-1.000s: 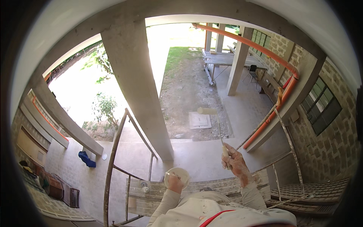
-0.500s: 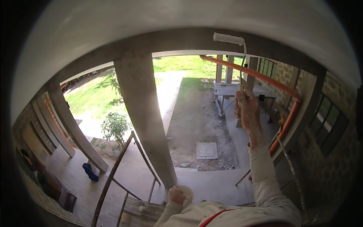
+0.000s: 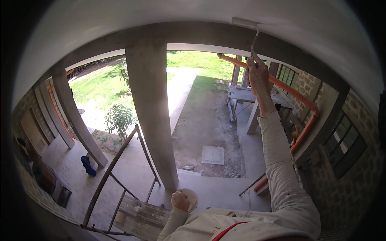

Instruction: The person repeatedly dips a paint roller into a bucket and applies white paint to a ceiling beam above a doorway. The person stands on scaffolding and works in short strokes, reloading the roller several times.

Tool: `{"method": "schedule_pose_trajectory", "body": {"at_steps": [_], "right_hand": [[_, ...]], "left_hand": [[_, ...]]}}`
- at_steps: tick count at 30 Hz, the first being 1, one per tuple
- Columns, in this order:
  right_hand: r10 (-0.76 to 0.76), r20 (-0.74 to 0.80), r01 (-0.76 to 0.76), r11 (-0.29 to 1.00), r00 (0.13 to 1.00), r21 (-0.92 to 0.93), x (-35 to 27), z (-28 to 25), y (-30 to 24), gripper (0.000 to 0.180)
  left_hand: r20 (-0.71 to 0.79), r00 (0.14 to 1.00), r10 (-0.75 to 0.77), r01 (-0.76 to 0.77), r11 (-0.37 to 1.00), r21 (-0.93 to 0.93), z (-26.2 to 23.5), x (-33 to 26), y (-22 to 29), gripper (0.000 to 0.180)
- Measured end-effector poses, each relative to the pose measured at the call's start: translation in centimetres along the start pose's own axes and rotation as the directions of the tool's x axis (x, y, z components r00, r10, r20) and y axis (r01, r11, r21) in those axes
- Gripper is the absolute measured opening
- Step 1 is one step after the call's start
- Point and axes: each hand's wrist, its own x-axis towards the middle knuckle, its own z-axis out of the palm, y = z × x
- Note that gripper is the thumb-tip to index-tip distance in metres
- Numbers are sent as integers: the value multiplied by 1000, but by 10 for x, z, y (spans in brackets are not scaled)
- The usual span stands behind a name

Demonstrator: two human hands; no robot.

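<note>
Roller (image 3: 244, 23): up at ceiling (image 3: 181, 12), just above R part of beam (image 3: 201, 34); contact prob., can't confirm.
R hand (image 3: 257, 74): closed round roller's handle, just below beam.
L hand (image 3: 182, 201): fingers curled on tub (image 3: 194, 203), well below beam; exact hold unclear.
Stroke: prob. rolling ceiling edge along beam.
Next stroke: calls for even pressure, tub lvl.
Rail (image 3: 108, 172): below beam's L part.

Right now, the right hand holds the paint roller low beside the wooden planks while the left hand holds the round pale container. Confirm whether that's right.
One part is wrong: the head view shows the right hand holding the paint roller high, up by the ceiling, while the left hand holds the round pale container.
</note>
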Motion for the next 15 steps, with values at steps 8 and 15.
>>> {"method": "schedule_pose_trajectory", "body": {"at_steps": [8,15], "right_hand": [[67,-118,-67,998,991,4,-15,1,-17,48],[-38,-169,45,998,985,34,-119,4,-75,51]], "left_hand": [[70,994,82,-92,985,148,-36,35,-74,27],[249,958,140,-223,913,343,-91,3,9,29]]}}
